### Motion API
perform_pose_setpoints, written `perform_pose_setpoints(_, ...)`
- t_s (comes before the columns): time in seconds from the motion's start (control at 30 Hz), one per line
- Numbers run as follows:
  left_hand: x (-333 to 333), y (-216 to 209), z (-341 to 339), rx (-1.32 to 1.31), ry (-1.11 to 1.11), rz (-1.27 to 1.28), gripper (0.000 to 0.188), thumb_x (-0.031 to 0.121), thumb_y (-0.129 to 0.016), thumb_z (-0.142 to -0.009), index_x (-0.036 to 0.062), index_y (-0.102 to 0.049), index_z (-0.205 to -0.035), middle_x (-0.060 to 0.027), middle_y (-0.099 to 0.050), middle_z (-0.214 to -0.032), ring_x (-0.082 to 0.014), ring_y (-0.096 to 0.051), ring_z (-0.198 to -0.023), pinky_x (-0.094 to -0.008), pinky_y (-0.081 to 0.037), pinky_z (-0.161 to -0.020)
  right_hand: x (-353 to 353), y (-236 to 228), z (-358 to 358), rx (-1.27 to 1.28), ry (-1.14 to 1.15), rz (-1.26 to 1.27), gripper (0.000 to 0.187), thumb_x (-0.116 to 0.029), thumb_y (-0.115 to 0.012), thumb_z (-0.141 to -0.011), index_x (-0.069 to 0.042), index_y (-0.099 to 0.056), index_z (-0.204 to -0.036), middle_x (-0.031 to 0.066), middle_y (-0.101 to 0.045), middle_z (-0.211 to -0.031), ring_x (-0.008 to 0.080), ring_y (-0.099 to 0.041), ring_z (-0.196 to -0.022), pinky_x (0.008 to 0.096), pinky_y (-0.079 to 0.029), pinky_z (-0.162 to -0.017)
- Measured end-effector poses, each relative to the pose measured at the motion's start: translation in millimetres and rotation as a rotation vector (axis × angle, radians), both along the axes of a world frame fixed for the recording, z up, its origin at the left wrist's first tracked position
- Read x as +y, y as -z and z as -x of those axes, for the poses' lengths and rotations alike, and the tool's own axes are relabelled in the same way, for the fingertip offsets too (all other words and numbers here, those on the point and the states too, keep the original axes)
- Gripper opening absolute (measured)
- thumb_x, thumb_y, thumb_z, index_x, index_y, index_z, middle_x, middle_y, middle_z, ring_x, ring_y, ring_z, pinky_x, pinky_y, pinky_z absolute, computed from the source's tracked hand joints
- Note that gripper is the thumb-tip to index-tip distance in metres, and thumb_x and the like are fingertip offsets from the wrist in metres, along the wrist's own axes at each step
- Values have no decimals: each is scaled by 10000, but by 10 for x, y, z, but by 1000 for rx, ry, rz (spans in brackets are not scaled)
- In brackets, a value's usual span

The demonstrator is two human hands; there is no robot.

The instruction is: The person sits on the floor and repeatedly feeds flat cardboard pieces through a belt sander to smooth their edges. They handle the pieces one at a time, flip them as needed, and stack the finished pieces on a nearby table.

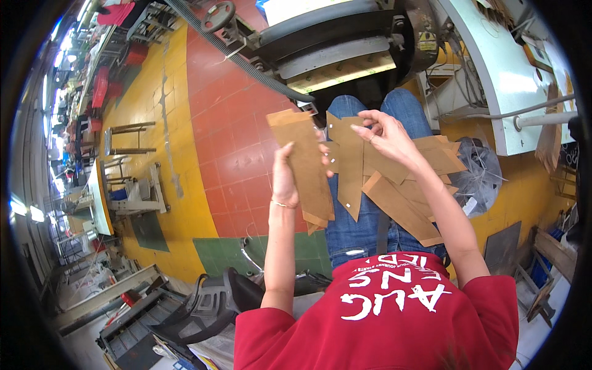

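Cardboard stack (306,172) sits gripped in the left hand (285,176); right hand (385,135) pinches one cardboard piece (350,163). Left fingers are hidden behind the stack.

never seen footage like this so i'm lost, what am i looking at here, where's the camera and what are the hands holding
This is one picture from a wide fisheye camera worn on a person's head, looking down, so straight edges bend near the rim. There is no robot; the two bare arms coming up from the bottom are the wearer's own. The person sits in a red shirt and blue jeans.

The left hand grips a stack of flat brown cardboard pieces, held upright. The right hand pinches a single brown piece. More loose brown pieces lie spread across the lap.

Just ahead of the knees stands a grey machine. The floor is red and yellow tile, with benches and stools further off at the left.
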State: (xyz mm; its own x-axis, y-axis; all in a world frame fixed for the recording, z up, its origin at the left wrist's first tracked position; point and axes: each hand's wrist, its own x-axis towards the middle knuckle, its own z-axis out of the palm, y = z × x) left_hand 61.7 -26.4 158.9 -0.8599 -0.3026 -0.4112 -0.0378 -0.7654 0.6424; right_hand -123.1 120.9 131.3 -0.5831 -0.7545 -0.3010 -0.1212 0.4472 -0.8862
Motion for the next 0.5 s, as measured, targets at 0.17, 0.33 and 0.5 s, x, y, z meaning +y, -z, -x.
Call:
perform_pose_setpoints(0.17, 366, 36, -96, -107, 47, 146, 482, 292, -687, -877, 57, -499, -1253, -66, -600, -1087, -161, -605, -941, -310, -530, -734, -76, -171, -302, -238, -68, 164, 959, -638, -767, -652, 16, -510, -1304, 142, -615, -1057, 127, -589, -676, 289, -494, -633)
perform_pose_setpoints(0.33, 536, 102, -59, -123, 86, 123, 563, 414, -567, -931, 54, -409, -1334, -96, -587, -1121, -198, -621, -968, -329, -567, -740, 46, -270, -360, -489, -14, 245, 810, -431, -777, -762, 76, -462, -1309, 121, -611, -1045, 110, -614, -684, 249, -514, -595)
perform_pose_setpoints(0.5, 536, 106, -32, -153, -42, -159, 591, 532, -381, -974, 52, -461, -1310, -120, -641, -1094, -200, -667, -883, -331, -571, -744, 146, -232, -216, -773, -29, 244, 592, -311, -714, -856, 31, -488, -1283, 62, -624, -1007, 96, -617, -798, 219, -521, -633)
